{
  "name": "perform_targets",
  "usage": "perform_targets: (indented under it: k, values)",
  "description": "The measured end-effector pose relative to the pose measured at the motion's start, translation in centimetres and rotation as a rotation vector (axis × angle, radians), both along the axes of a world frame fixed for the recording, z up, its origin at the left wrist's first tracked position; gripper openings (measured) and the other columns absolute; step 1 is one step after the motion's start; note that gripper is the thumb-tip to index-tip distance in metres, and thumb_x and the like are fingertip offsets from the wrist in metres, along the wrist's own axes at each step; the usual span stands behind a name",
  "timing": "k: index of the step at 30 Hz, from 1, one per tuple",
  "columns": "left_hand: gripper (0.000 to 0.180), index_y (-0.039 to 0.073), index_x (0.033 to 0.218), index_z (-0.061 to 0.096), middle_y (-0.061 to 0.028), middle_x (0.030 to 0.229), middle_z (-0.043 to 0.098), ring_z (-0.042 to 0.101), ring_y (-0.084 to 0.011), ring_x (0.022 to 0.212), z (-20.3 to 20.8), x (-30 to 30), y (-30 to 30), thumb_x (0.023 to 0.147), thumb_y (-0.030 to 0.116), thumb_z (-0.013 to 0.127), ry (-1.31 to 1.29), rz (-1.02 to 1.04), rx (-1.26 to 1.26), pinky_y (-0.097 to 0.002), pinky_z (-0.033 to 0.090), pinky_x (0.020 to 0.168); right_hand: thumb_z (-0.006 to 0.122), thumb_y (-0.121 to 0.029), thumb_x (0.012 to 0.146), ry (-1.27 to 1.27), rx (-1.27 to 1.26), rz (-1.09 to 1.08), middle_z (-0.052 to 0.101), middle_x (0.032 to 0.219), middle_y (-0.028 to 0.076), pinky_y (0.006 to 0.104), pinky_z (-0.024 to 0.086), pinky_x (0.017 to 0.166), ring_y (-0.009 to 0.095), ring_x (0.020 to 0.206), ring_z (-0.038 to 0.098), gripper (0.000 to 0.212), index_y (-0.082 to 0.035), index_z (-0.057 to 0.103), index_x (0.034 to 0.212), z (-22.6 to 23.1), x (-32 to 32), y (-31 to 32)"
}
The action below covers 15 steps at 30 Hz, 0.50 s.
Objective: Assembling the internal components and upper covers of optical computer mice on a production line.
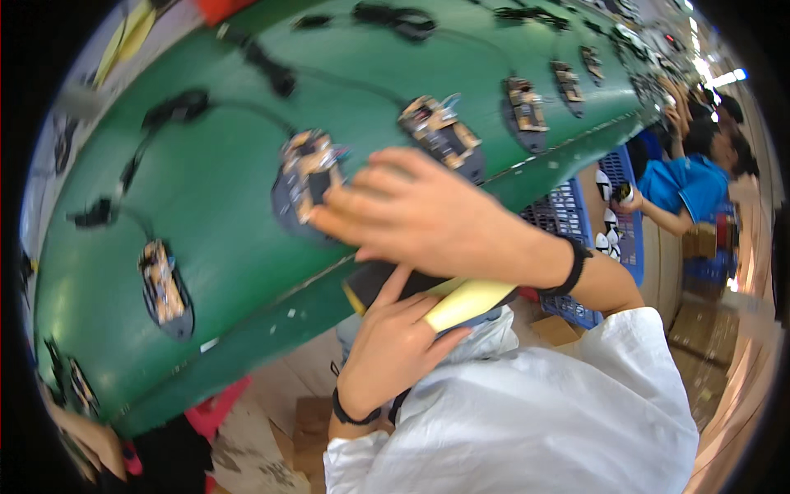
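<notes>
My right hand (428, 216) reaches over the belt edge, fingers stretched and apart, slightly blurred. Its fingertips overlap an oval dark housing with a brown circuit board (309, 165); whether they touch it I cannot tell. Lower down, close to my body, my left hand (395, 342) is closed around a pale yellow strip (473, 305). Against its fingers lies a dark flat piece (383, 280) with a yellow edge, partly hidden by both hands. Another open housing with its board (440, 132) sits just beyond my right hand.
Along the green conveyor belt (239, 218) lie several similar housings, such as one at the near left (164, 288), with black cables (177, 107). Blue baskets (568, 206) with white parts stand right of the belt. A co-worker in blue (683, 185) is further right; another person's arm (95, 440) shows lower left.
</notes>
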<state>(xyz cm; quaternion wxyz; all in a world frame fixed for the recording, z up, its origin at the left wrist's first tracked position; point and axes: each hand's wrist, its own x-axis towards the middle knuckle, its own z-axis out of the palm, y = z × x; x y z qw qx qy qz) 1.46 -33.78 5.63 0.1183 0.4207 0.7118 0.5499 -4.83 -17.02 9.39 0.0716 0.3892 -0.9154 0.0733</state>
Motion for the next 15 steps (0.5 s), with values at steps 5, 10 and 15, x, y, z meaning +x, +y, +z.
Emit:
perform_targets:
  k: [5,10,15]
  values:
    - [0.037,0.003,0.107,0.078,-0.0115,0.090,0.076,0.071,-0.0307,0.091,0.9,0.2,0.5,0.076,0.020,0.089,-0.003,0.071,-0.090,-0.0508,0.043,0.110,0.064,-0.037,0.095,0.046,0.182,0.092,0.055,0.122,0.004,0.0391,0.044,0.109,0.018,0.115,0.055,0.049,-0.004,0.059,0.131,1.1,-0.7,-0.6]
    - [0.031,0.002,0.103,0.078,-0.0103,0.077,0.071,0.068,-0.0267,0.071,0.8,0.1,-0.6,0.080,0.019,0.088,-0.035,0.047,-0.023,-0.0544,0.035,0.121,0.061,-0.047,0.100,-0.656,0.005,0.145,0.069,0.119,0.017,0.0506,0.056,0.088,0.041,0.108,0.068,0.053,-0.005,0.059,0.132,6.0,-8.0,0.3]
    - [0.032,0.001,0.106,0.077,-0.0108,0.072,0.068,0.066,-0.0282,0.069,1.4,0.2,-1.0,0.081,0.019,0.088,-0.113,0.053,0.042,-0.0531,0.034,0.123,0.066,-0.044,0.099,-0.535,0.256,0.112,0.069,0.129,0.014,0.0436,0.051,0.100,0.031,0.119,0.066,0.056,-0.012,0.057,0.144,11.7,-24.8,0.6]
